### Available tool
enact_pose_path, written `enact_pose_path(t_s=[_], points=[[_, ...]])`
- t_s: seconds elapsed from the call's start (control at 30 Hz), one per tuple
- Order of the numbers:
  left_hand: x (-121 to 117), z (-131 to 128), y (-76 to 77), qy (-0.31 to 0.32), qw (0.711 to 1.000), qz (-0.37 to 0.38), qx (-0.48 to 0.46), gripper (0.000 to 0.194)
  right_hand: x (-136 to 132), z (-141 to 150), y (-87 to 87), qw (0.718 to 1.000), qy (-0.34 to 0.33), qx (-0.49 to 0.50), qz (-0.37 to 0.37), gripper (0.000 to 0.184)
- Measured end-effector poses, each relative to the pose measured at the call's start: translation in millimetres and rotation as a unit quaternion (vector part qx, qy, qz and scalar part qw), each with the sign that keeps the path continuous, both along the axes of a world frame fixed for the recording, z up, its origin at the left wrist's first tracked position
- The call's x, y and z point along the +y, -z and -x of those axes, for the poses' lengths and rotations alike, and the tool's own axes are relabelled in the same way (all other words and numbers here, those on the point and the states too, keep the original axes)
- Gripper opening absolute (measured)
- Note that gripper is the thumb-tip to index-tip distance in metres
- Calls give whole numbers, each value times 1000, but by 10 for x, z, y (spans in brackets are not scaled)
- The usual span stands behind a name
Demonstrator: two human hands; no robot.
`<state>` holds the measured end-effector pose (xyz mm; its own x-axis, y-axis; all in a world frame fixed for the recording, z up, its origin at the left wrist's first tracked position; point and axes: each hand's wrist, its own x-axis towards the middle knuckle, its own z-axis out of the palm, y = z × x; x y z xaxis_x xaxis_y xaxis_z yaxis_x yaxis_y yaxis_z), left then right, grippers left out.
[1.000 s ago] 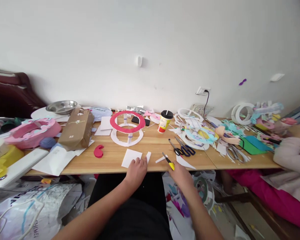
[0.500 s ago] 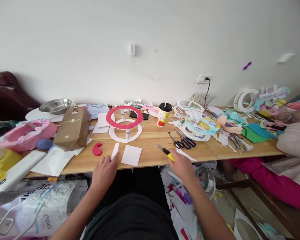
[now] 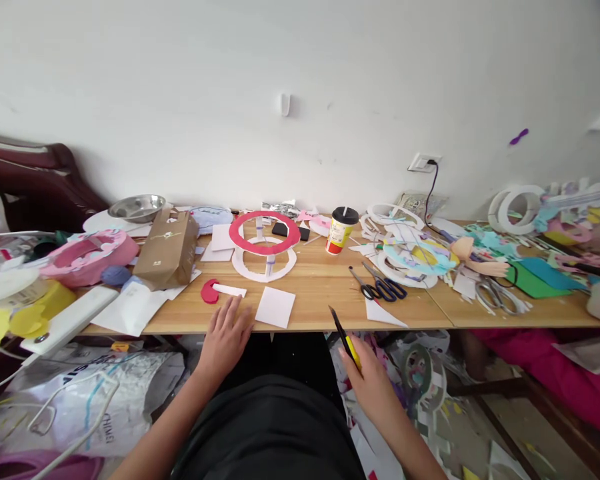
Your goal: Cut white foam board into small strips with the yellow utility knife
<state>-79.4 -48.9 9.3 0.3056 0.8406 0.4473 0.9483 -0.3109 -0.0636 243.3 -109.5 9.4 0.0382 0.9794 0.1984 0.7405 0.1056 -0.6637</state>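
My left hand rests flat at the front edge of the wooden table, fingers stretched out, holding nothing. Just beyond its fingertips lie a narrow white strip touching a red foam piece, and a white square of card to the right. My right hand hangs below the table edge, closed round a yellow and black craft knife that points up towards the table. A red ring on a white ring stand sits further back.
Black scissors, a paper cup, a brown paper bag, a metal bowl and a pink foam shape crowd the table. Coloured foam scraps pile at the right. Plastic bags and offcuts lie on the floor.
My left hand carried the white strip leftwards, laid it by the red foam piece and let go. My right hand with the knife dropped from the table edge to below it.
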Motion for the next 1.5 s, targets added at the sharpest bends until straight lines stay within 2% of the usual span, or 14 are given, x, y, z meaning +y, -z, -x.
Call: enact_pose_path(t_s=[0.1, 0.17, 0.27, 0.4, 0.5, 0.6, 0.67, 0.73, 0.87, 0.93, 1.03, 1.2, 1.37, 1.5], points=[[26, -15, 77, 57, 998, 12, 5, 44, 13, 86, -26, 999, -3, 8, 51, 42], [49, -87, 112, 98, 995, 31, 8, 47, 26, 170, -4, 999, 10, 10, 44, 44], [66, -323, 137, 149, 987, 67, 4, 46, 61, 311, 53, 999, 27, 45, -8, 50], [107, -678, 82, 170, 980, 93, -53, 43, 156, 425, 81, 988, -9, 144, 55, 49], [225, -674, 3, 64, 990, 71, -105, 44, 222, 440, 99, 979, -8, 187, 85, 51], [381, -427, -17, -72, 991, 39, -108, 45, 241, 431, 137, 976, -5, 197, 88, 51], [432, -257, 19, -91, 991, 48, -88, 44, 242, 431, 157, 974, -1, 209, 88, 50], [403, -161, 74, -52, 993, 70, -76, 42, 250, 440, 166, 968, 11, 229, 98, 52], [221, -167, 134, 96, 985, 111, -91, 36, 283, 474, 166, 958, 39, 250, 135, 56], [173, -186, 124, 157, 973, 135, -105, 36, 300, 491, 170, 963, 41, 227, 140, 52], [206, -181, 93, 210, 954, 170, -128, 40, 333, 518, 164, 973, 40, 177, 141, 45], [323, -182, 81, 233, 940, 204, -147, 49, 446, 579, 74, 980, 45, 109, 162, 41], [406, -220, 134, 216, 944, 194, -157, 48, 624, 619, -36, 975, 88, 63, 192, 64], [474, -268, 163, 202, 939, 218, -175, 46, 729, 593, -106, 976, 45, 73, 202, 49]])
